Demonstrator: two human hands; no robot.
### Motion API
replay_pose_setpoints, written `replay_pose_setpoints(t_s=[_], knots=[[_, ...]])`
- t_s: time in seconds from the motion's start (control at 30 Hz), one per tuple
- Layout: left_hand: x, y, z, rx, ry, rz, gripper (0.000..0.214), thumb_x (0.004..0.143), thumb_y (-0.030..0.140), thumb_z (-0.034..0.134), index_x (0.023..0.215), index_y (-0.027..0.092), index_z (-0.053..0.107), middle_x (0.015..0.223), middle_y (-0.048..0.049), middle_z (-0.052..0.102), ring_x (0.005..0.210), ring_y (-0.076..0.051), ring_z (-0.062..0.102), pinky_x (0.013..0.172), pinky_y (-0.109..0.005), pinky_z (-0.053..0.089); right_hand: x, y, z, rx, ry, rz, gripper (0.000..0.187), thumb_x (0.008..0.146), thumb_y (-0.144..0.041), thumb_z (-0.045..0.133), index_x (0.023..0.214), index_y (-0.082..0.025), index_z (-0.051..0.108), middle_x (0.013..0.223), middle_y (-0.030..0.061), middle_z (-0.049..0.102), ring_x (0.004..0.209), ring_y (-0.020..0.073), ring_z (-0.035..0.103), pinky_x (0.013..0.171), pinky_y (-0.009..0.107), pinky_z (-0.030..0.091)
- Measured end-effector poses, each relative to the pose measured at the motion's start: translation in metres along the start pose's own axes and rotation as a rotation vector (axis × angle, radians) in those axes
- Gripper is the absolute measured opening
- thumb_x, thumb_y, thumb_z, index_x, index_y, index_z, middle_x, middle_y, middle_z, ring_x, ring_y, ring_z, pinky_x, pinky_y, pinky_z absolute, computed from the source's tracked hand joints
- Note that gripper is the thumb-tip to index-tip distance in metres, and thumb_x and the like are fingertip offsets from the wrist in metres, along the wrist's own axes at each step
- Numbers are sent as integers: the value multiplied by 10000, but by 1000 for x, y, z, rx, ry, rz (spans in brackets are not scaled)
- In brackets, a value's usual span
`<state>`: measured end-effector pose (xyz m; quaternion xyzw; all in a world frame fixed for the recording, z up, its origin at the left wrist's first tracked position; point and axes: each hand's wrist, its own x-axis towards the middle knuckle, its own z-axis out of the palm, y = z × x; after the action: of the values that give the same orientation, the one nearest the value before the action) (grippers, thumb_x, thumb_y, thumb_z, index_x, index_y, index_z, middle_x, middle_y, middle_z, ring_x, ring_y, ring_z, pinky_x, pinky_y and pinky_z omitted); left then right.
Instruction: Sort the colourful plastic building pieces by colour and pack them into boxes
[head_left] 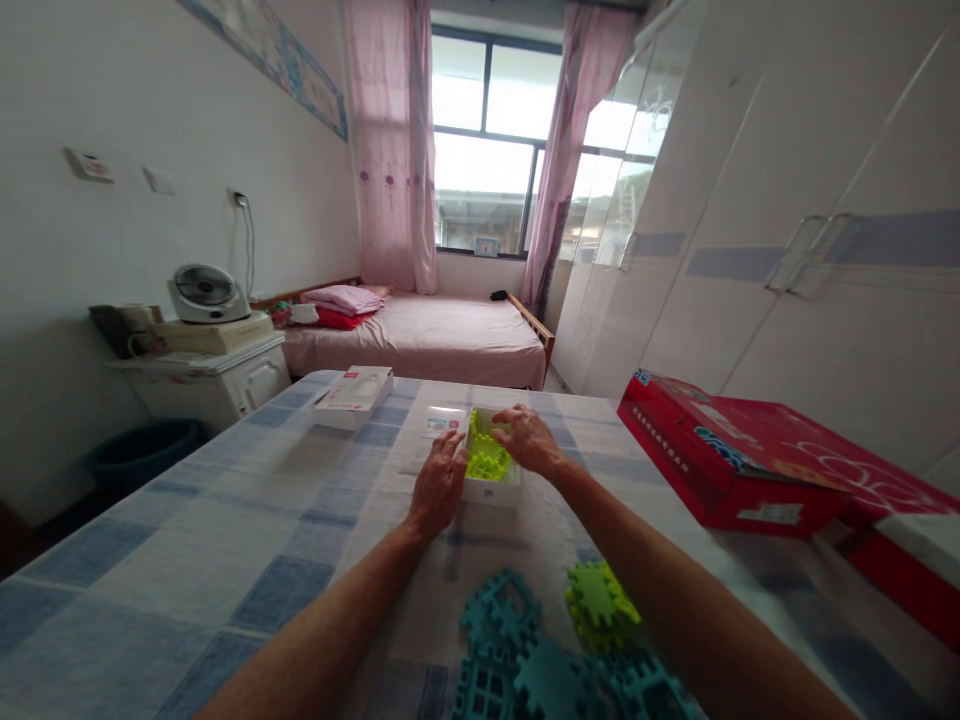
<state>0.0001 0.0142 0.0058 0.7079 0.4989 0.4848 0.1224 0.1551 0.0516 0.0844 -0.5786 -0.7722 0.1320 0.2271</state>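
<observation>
A small white box (491, 491) stands on the table, filled with yellow-green interlocking plastic pieces (489, 458). My left hand (441, 482) lies along its left wall, fingers stretched out and pointing away from me. Over the right rim is my right hand (527, 440), thumb and fingers bent and apart above the pieces; nothing shows between them. Left of the box, partly behind my left hand, lies a white lid (427, 436) with a printed label. Nearer to me are teal notched plastic pieces (501, 612) and a yellow-green stack of pieces (596, 595), partly hidden by my right forearm.
A checked cloth covers the table (300, 530). A white carton (354, 393) sits at its far left, and a large red box (720, 450) on the right. Beyond are a bed (442, 335), a fan (208, 292) on a cabinet, and a wardrobe (750, 180).
</observation>
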Motion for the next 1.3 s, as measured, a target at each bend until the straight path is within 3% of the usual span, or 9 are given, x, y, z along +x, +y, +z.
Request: replay_pose_setpoints(t_s=[0.23,0.4,0.6,0.83,0.93,1.03,1.1,1.2,1.3], knots=[[0,1,2,42,-12,-21,386,916,289,293,1194,128,505,1299,-133,472,1268,-209,387,1077,-416,315,21,-16,29,-210,-14,28,328,743,-362,581,1012,-199,677,1137,138,571,1123,310,433,893,434,345],[0,-3,4,48,1,-12,377,919,286,298,1200,140,501,1305,-126,468,1270,-206,385,1074,-410,321,28,-17,39,-226,37,105,292,775,-323,508,973,-227,701,1076,116,599,1054,280,488,824,374,390],[0,-3,5,45,0,-31,375,917,301,301,1198,166,508,1303,-105,469,1266,-200,390,1072,-391,324,24,-13,15,-253,104,30,339,839,-311,429,1067,-202,654,1105,82,591,1053,218,482,846,310,374],[0,0,3,57,-7,-31,390,919,312,286,1184,143,517,1291,-120,471,1254,-204,403,1067,-382,327,10,-18,2,-341,18,-139,194,717,-264,620,871,-181,703,1009,110,614,1057,272,456,861,386,350],[0,1,2,65,-19,-25,404,918,319,272,1189,136,511,1286,-123,474,1249,-205,407,1063,-387,332,-4,-11,-8,-328,16,-155,266,758,-323,600,983,-206,681,1038,93,609,1051,249,472,852,367,370],[1,-1,2,66,-18,-11,409,914,325,268,1185,138,512,1275,-119,485,1238,-205,420,1061,-386,335,-31,13,-34,-265,39,-146,307,817,-317,535,1070,-177,640,1059,90,601,1011,209,510,879,330,376],[1,-3,3,62,-13,-2,409,911,333,270,1180,145,515,1274,-113,487,1237,-206,420,1066,-392,328,-59,35,-55,-134,-35,-147,321,831,-328,520,1082,-160,626,1046,86,604,936,179,552,872,305,393],[3,-5,4,55,-15,12,419,907,352,270,1177,149,517,1270,-108,487,1248,-209,406,1073,-394,317,-107,61,-82,34,-317,-118,455,782,-444,580,1164,-197,587,1092,70,583,948,185,558,851,303,422],[4,-6,4,53,-15,22,437,901,364,260,1176,142,519,1258,-110,490,1246,-210,404,1074,-393,312,-146,71,-88,115,-555,-96,639,713,-478,653,1290,-260,486,1230,57,495,1075,201,502,925,315,393]])
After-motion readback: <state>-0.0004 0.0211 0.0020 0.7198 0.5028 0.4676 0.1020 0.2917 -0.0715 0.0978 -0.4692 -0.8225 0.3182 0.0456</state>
